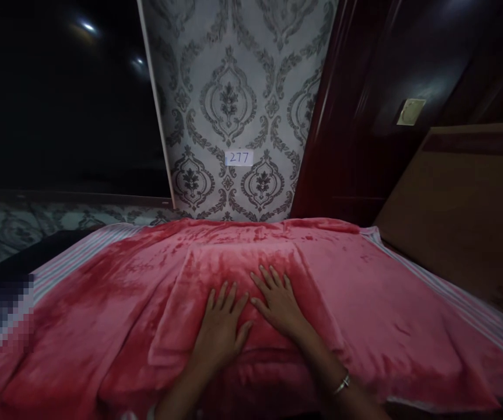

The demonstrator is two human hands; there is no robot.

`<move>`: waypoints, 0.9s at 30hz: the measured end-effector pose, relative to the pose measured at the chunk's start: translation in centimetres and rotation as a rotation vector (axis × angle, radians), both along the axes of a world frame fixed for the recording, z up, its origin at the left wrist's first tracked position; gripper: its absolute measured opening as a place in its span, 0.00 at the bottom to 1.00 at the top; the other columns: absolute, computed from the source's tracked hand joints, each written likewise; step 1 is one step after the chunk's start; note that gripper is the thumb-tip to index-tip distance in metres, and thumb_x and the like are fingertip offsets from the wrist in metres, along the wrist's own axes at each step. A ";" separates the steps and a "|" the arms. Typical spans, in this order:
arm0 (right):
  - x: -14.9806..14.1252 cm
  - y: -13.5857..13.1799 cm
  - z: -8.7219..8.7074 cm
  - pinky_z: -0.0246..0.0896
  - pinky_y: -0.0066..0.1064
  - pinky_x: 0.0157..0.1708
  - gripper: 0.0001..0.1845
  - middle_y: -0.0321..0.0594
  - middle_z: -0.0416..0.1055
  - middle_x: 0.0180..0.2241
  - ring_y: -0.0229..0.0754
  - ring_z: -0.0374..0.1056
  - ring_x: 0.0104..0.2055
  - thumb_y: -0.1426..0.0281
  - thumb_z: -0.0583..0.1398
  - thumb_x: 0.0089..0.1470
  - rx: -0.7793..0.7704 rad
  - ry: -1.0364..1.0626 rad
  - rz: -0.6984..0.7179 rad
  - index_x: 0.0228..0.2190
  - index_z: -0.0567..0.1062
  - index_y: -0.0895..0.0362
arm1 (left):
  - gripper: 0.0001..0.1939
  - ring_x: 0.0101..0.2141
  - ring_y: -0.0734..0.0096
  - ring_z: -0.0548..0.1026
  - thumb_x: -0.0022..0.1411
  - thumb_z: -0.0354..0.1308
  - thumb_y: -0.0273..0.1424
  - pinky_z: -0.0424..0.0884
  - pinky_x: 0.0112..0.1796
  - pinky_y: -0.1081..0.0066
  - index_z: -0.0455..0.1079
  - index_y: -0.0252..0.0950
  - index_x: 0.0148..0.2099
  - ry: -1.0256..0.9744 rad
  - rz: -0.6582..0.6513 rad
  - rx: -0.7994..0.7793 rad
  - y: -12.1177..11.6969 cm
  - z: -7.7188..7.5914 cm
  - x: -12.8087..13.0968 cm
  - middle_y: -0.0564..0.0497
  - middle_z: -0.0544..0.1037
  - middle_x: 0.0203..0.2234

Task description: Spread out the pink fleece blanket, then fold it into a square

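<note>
A red plush blanket (365, 291) covers the bed in front of me. On top of it lies a folded red piece of the same cloth (199, 274). My left hand (220, 329) lies flat on this folded piece, fingers spread. My right hand (280, 303) rests flat beside it, fingers stretched out, thumb close to the left hand's fingers. A metal bangle (342, 384) sits on my right wrist. Neither hand holds anything.
A striped sheet (474, 303) shows along the bed's edges. Behind the bed is patterned grey wallpaper with a small label reading 277 (238, 157). A dark wooden door (386, 116) and a brown headboard panel (465, 210) stand at the right. A dark window is at the left.
</note>
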State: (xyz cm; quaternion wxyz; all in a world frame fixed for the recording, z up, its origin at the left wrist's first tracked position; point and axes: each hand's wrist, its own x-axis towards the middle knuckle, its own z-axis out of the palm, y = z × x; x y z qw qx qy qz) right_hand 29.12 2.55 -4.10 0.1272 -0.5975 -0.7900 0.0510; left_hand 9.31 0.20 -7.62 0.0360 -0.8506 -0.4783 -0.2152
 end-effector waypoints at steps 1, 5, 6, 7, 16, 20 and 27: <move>-0.2 -0.1 0.4 0.31 0.62 0.67 0.35 0.41 0.39 0.73 0.57 0.32 0.74 0.54 0.54 0.66 -0.021 0.002 0.002 0.69 0.53 0.46 | 0.29 0.67 0.43 0.57 0.67 0.54 0.41 0.50 0.64 0.36 0.64 0.43 0.68 -0.018 -0.013 -0.015 -0.2 0.1 -0.2 0.42 0.63 0.67; -1.7 -0.7 1.9 0.33 0.60 0.68 0.33 0.45 0.42 0.72 0.55 0.35 0.74 0.57 0.54 0.66 -0.053 0.041 0.161 0.68 0.56 0.49 | 0.26 0.67 0.53 0.59 0.70 0.48 0.37 0.58 0.64 0.45 0.63 0.44 0.68 -0.226 -0.058 -0.051 -0.3 1.5 -1.5 0.45 0.61 0.68; -2.3 -0.8 1.9 0.33 0.59 0.68 0.33 0.44 0.42 0.72 0.54 0.35 0.74 0.58 0.54 0.66 -0.038 0.055 0.234 0.68 0.57 0.49 | 0.26 0.67 0.56 0.59 0.71 0.46 0.37 0.59 0.64 0.48 0.61 0.44 0.69 -0.286 -0.067 -0.055 0.0 2.3 -1.7 0.46 0.60 0.69; -3.0 -1.0 1.7 0.32 0.60 0.69 0.32 0.43 0.42 0.72 0.54 0.35 0.74 0.58 0.54 0.66 -0.018 0.068 0.294 0.68 0.57 0.49 | 0.27 0.68 0.58 0.58 0.72 0.45 0.37 0.59 0.64 0.50 0.60 0.43 0.70 -0.329 -0.082 -0.064 0.4 3.2 -1.8 0.46 0.59 0.69; -4.6 -1.6 -1.1 0.24 0.58 0.70 0.32 0.43 0.51 0.70 0.55 0.41 0.73 0.53 0.55 0.66 -0.013 0.138 0.352 0.67 0.60 0.47 | 0.30 0.70 0.55 0.49 0.71 0.48 0.44 0.42 0.67 0.43 0.54 0.44 0.72 0.114 -0.287 -0.250 10.5 6.1 1.6 0.44 0.54 0.71; -4.3 -1.5 -0.7 0.24 0.59 0.70 0.35 0.41 0.42 0.72 0.55 0.35 0.74 0.51 0.53 0.66 -0.074 0.119 0.356 0.69 0.52 0.44 | 0.30 0.71 0.54 0.47 0.71 0.48 0.45 0.39 0.66 0.41 0.54 0.46 0.72 0.196 -0.283 -0.205 14.5 5.5 0.7 0.45 0.52 0.71; -4.0 -1.5 -1.0 0.26 0.58 0.70 0.37 0.35 0.37 0.73 0.52 0.31 0.74 0.51 0.52 0.66 -0.092 0.122 0.364 0.70 0.46 0.41 | 0.31 0.69 0.52 0.54 0.71 0.44 0.47 0.43 0.66 0.45 0.57 0.43 0.71 0.121 -0.080 -0.264 17.5 4.1 -0.5 0.45 0.61 0.68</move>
